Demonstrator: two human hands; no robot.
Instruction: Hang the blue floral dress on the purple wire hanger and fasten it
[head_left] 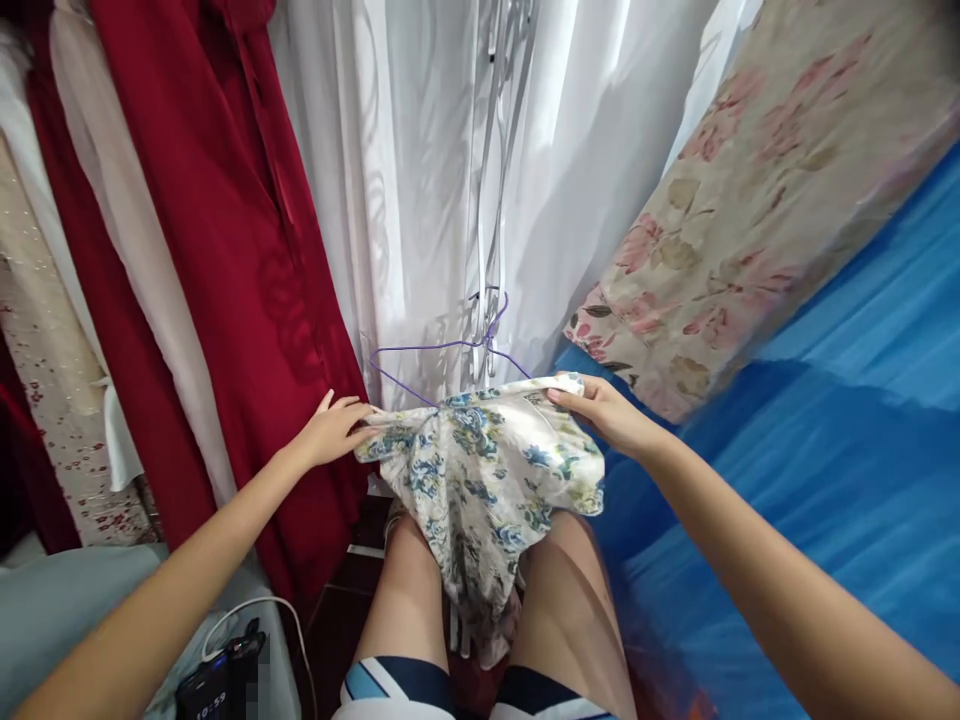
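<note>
A white garment with a blue flower print (480, 480) hangs down over my knees. My left hand (334, 430) is closed on its left top corner. My right hand (604, 410) is closed on its right top edge. A purple wire hanger (450, 350) rises just behind the garment's top edge, its hook pointing up against a white curtain (420, 200). Whether the hanger sits inside the garment I cannot tell.
Dark red (217, 230) and pale garments (120, 230) hang at the left. White hangers (495, 150) dangle before the curtain. A flowered mattress (757, 210) leans at the right above a blue sheet (825, 450). A phone with a white cable (221, 680) lies at lower left.
</note>
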